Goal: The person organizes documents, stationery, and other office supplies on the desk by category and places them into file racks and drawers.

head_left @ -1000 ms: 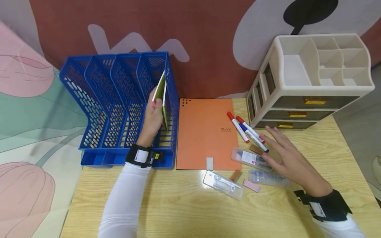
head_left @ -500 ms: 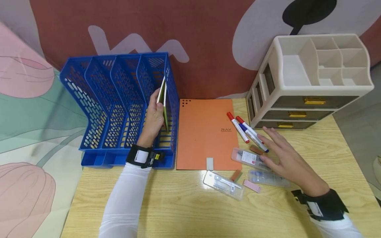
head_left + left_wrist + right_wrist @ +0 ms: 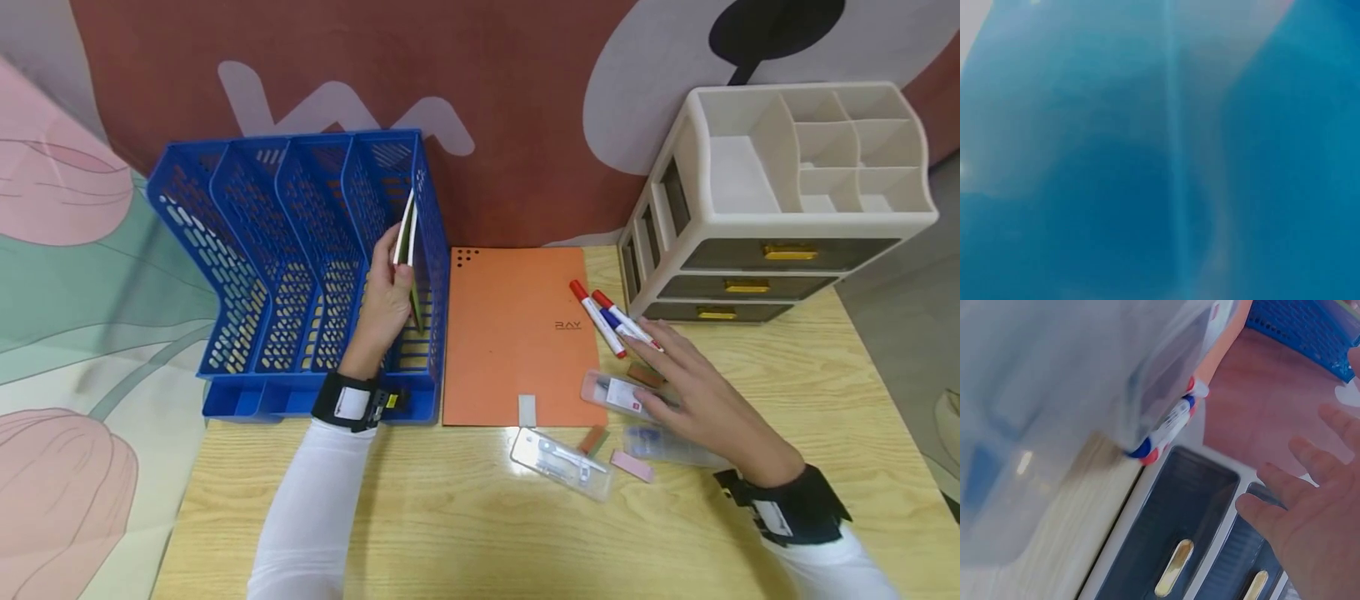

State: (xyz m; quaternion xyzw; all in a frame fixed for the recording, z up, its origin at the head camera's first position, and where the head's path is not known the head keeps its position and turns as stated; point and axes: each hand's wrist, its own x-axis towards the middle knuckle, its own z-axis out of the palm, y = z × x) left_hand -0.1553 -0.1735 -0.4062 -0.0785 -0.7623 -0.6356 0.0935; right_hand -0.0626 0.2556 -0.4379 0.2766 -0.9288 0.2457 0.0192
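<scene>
My left hand [image 3: 384, 312] grips a thin green book with white page edges [image 3: 404, 233], thumb on the near side. The book stands upright inside the rightmost compartment of the blue file rack [image 3: 315, 379], close to its right wall. Blurred blue plastic [image 3: 1285, 162] fills the left wrist view. My right hand [image 3: 697, 400] has its fingers extended over the markers [image 3: 596, 321] and clear plastic cases [image 3: 611, 392]. In the right wrist view its fingers [image 3: 1310, 459] are spread with nothing between them. Whether it touches a marker or case I cannot tell.
An orange folder [image 3: 517, 333] lies beside the rack, with a grey eraser [image 3: 527, 410] on its lower edge. Nearer are a clear compass case [image 3: 562, 464], a brown-green block [image 3: 594, 440] and a pink eraser [image 3: 632, 465]. A white drawer organizer [image 3: 817, 221] stands back right.
My left hand has pushed the book slightly deeper against the compartment's right wall. My right hand has shifted left, over the markers' lower ends and the clear cases.
</scene>
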